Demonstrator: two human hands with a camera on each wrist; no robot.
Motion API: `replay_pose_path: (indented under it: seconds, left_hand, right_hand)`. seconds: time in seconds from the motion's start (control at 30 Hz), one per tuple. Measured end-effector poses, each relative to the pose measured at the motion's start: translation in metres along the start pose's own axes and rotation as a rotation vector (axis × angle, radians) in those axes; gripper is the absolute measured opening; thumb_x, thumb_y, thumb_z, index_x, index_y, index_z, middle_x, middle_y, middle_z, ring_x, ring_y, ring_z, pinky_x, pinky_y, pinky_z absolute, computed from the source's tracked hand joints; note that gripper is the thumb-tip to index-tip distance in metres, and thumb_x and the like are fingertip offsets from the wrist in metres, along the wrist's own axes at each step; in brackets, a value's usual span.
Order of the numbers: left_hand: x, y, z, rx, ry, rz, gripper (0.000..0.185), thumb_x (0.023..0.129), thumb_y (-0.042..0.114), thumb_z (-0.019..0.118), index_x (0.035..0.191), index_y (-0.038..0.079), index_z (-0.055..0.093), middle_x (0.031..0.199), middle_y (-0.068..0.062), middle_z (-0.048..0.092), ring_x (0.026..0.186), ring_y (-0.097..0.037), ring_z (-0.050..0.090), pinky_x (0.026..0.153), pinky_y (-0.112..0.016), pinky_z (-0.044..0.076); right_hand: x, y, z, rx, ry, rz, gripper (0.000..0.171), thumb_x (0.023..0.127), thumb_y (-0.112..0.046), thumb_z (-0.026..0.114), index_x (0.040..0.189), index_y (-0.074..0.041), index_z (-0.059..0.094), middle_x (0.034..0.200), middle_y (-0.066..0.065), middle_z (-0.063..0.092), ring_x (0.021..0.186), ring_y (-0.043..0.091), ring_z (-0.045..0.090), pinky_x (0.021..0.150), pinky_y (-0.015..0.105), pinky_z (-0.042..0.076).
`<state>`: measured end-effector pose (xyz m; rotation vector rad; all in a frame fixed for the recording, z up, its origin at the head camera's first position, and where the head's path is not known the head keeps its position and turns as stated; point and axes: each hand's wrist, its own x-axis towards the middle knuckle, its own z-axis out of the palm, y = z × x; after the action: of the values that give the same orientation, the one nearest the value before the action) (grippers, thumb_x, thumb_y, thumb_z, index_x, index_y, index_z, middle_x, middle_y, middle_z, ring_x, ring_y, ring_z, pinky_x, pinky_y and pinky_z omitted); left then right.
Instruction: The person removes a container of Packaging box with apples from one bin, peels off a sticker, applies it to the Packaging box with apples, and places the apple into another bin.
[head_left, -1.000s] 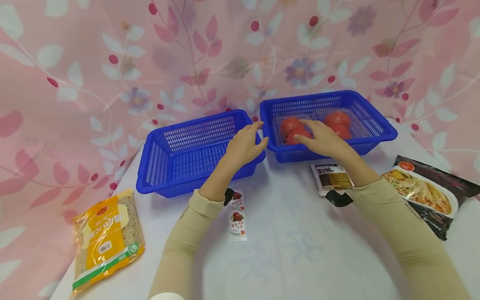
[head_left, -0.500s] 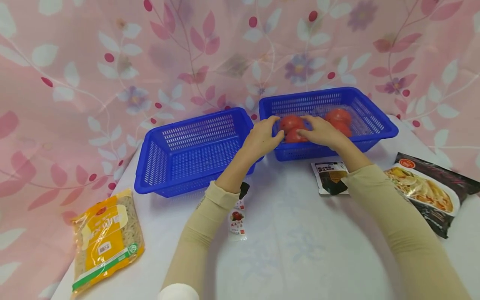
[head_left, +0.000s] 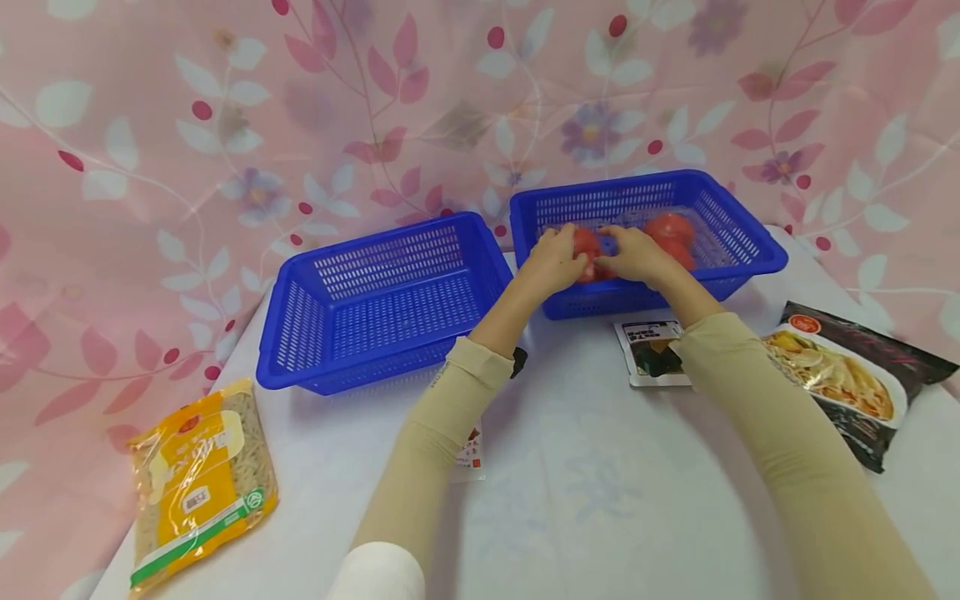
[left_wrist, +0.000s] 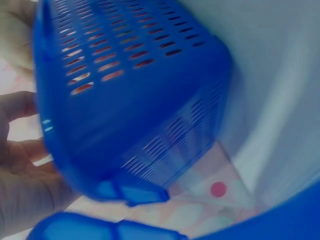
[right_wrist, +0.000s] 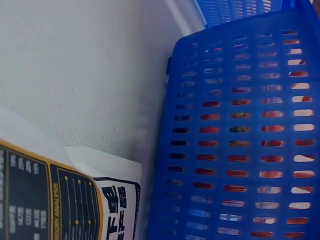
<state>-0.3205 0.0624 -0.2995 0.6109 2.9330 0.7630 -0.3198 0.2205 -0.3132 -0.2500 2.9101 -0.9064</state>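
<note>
Two blue plastic baskets stand side by side at the back of the white table. The left basket [head_left: 382, 292] holds nothing. The right basket [head_left: 738, 250] holds a clear pack of red tomatoes [head_left: 670, 229]. Both hands reach over its front wall. My left hand [head_left: 555, 260] and right hand [head_left: 633, 254] curl round the pack's left end, with one tomato [head_left: 587, 243] showing between them. In the left wrist view the basket wall [left_wrist: 130, 100] fills the frame beside my fingers [left_wrist: 20, 190]. The right wrist view shows the basket wall [right_wrist: 240, 130], with red behind its slots.
A yellow noodle bag [head_left: 198, 479] lies at the front left and a dark food packet [head_left: 855, 375] at the right. A small labelled sachet [head_left: 651, 352] sits before the right basket, and another sachet [head_left: 471, 450] is under my left forearm. A pink floral curtain hangs behind.
My left hand moved from the left basket's corner into the right basket. Both hands went forward and closed round the left end of the tomato pack.
</note>
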Motion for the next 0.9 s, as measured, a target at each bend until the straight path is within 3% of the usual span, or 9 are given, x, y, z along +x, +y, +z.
replay_pose_path:
  seconds: [0.2,0.4,0.73,0.9]
  left_hand:
    - [0.014,0.000,0.017,-0.027,0.045,-0.101,0.052,0.090,0.031,0.052,0.137,0.014,0.036,0.135,-0.015,0.034,0.115,-0.034,0.043,0.088,-0.044,0.045]
    - [0.022,-0.002,0.027,-0.030,0.007,-0.190,0.057,0.091,0.036,0.051,0.139,0.014,0.030,0.131,-0.013,0.036,0.112,-0.034,0.043,0.087,-0.044,0.045]
    - [0.031,-0.004,0.027,-0.006,-0.049,-0.255,0.057,0.092,0.038,0.046,0.139,0.010,0.029,0.139,-0.017,0.026,0.117,-0.037,0.044,0.093,-0.045,0.041]
    - [0.036,-0.005,0.030,0.022,-0.108,-0.263,0.061,0.094,0.040,0.039,0.144,0.008,0.024,0.145,-0.022,0.019,0.123,-0.036,0.040,0.096,-0.044,0.039]
  right_hand:
    - [0.007,0.005,0.002,-0.037,-0.005,0.011,0.060,0.091,-0.022,0.051,0.138,0.008,0.028,0.136,0.032,0.033,0.129,0.045,0.020,0.101,0.058,0.023]
    - [0.012,0.004,0.004,-0.062,-0.036,0.043,0.061,0.093,-0.025,0.045,0.139,0.009,0.023,0.140,0.031,0.027,0.132,0.045,0.012,0.103,0.058,0.016]
    - [0.020,0.000,0.001,-0.192,-0.084,0.095,0.070,0.094,-0.039,0.036,0.139,0.011,0.019,0.139,0.034,0.025,0.127,0.052,0.018,0.103,0.061,0.012]
    - [0.020,0.003,0.003,-0.132,-0.072,0.138,0.070,0.093,-0.041,0.037,0.141,0.007,0.019,0.140,0.033,0.025,0.127,0.053,0.017,0.101,0.062,0.016]
